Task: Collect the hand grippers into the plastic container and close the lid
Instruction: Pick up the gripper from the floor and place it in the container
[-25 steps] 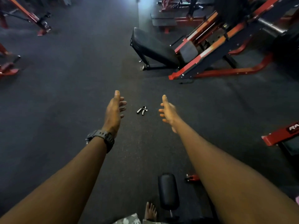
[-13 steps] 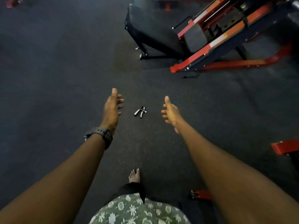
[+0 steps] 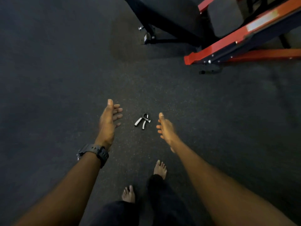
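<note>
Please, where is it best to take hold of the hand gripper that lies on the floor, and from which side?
Probably by its two grey handles: the hand gripper lies flat on the floor, handles splayed toward the person, metal spring ring at the far end. Coming from above and the near side, the open right hand could close around both handles.

light: dim, warm on the forearms
floor: dark, murky toward the corners
shadow: soft dark patch under the machine frame
blur: right hand smeared, left hand slightly soft
distortion: wide-angle stretch at the edges
</note>
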The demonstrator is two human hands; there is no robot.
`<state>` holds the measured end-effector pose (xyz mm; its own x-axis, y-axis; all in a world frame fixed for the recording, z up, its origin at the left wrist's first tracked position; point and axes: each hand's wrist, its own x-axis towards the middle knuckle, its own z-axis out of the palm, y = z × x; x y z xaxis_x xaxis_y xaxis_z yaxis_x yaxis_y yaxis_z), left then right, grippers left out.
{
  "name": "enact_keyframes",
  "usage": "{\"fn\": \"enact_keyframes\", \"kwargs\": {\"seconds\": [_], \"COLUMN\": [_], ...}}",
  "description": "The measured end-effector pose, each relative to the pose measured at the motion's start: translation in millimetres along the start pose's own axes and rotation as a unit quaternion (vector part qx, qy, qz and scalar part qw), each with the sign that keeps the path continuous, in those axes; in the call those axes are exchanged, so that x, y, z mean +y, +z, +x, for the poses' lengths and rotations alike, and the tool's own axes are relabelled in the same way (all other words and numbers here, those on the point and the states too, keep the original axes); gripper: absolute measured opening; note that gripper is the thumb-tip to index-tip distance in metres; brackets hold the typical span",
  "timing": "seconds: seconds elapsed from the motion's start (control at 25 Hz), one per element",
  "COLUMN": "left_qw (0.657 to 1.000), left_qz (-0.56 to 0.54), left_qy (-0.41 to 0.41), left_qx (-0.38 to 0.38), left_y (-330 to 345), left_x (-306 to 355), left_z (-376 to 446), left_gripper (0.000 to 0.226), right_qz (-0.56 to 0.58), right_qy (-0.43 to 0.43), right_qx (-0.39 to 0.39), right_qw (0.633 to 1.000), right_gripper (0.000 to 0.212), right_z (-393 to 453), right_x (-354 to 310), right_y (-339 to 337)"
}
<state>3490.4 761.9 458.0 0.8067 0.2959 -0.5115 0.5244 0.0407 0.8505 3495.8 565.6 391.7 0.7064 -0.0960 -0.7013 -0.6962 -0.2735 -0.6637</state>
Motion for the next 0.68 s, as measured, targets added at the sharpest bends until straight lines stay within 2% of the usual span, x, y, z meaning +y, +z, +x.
{"fn": "enact_keyframes", "kwargs": {"seconds": [0.12,0.24,0.4,0.52,0.6,0.68], "left_qw": [1.000,0.999,0.998,0.996,0.995,0.995], "left_qz": [-0.004,0.018,0.031,0.036,0.040,0.044], "left_qy": [-0.018,-0.024,-0.049,-0.058,-0.059,-0.050], "left_qx": [-0.016,-0.033,-0.040,-0.055,-0.070,-0.077], "left_y": [30,51,55,50,49,45], "left_x": [-47,-118,-232,-300,-330,-359], "left_z": [91,174,282,340,371,402], "left_gripper": [0.062,0.059,0.065,0.068,0.070,0.071], "right_qz": [-0.018,-0.048,-0.117,-0.175,-0.207,-0.262], "right_qy": [0.027,0.032,0.001,-0.021,-0.055,-0.062], "right_qx": [-0.018,-0.009,0.006,0.031,0.055,0.106], "right_qw": [0.999,0.998,0.993,0.984,0.975,0.957], "right_gripper": [0.059,0.059,0.040,0.050,0.050,0.053], "right_z": [98,191,307,380,421,462], "right_x": [21,59,132,182,202,219], "right_y": [27,63,132,186,217,244]}}
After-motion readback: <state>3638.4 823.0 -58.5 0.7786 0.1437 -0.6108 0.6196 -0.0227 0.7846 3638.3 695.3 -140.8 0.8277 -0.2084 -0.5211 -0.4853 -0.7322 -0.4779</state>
